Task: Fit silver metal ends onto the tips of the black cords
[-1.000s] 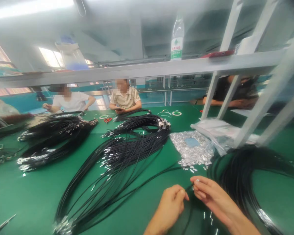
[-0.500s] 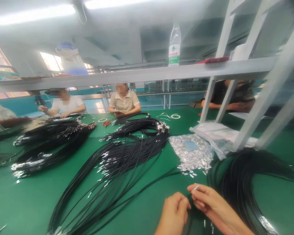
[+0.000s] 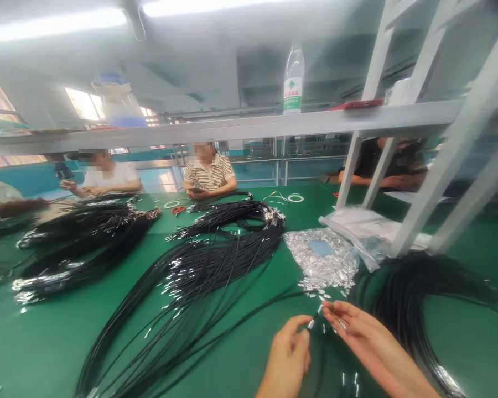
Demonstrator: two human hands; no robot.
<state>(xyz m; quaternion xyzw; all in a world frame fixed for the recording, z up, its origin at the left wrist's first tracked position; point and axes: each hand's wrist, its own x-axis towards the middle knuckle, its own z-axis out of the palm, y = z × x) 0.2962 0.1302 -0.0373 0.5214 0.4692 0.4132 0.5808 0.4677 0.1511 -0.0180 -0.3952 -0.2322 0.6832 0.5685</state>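
Note:
My left hand (image 3: 288,348) is closed, thumb and forefinger pinching the end of a black cable (image 3: 315,319) with a silvery tip. Facing it, my right hand (image 3: 363,331) has its fingertips pinched at a small silver piece (image 3: 321,309) by that cable end. Another small silver piece (image 3: 342,324) shows among the right fingers. Just beyond both hands lies a clear plastic bag (image 3: 321,254) full of small silver pieces, some spilled at its near edge. Left of my hands spreads a bundle of black cables (image 3: 224,265) with silvery ends.
More black cables (image 3: 398,309) curve along the right, and other bundles (image 3: 99,249) lie at the left. Red-handled scissors (image 3: 178,210) rest farther back. A white shelf frame (image 3: 232,128) crosses above the green table (image 3: 45,342), bearing a water bottle (image 3: 293,83). Several people sit opposite.
My hands have moved slightly apart, and the silvery-tipped cable end now shows between them. The right fingertips have shifted up and the view has moved slightly.

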